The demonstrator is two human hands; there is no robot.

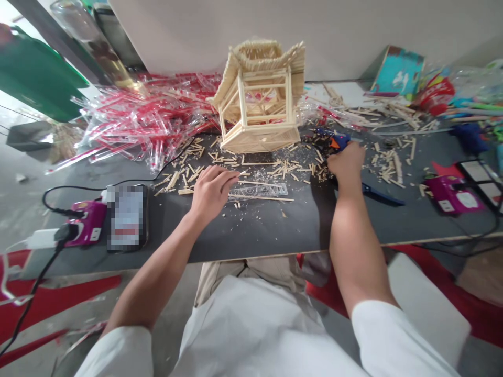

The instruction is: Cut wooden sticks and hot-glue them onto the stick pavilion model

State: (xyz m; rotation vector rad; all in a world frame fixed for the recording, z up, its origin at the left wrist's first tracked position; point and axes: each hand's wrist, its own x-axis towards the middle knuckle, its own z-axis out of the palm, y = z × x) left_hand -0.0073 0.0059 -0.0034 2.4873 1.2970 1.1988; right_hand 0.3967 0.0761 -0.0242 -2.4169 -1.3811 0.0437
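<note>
My left hand (212, 191) is closed in a pinch over the front of the table, with a short pale wooden stick (243, 173) at its fingertips. Under and beside it lie a clear plastic ruler (257, 191) and a long thin wooden stick (271, 198). My right hand (347, 161) reaches farther out and is closed on a blue hot glue gun (340, 139) with an orange part; its fingers are partly hidden. Between and beyond the hands stands a small pavilion model (269, 127) built of wooden sticks, touched by neither hand.
Cut stick pieces (286, 168) litter the dark table. Red-and-clear plastic wrappers (157, 115) are heaped at back left. A phone (128, 217) and a purple power adapter (87, 222) with cables sit left. Blue-handled pliers (383, 196) and another purple adapter (451, 195) lie right.
</note>
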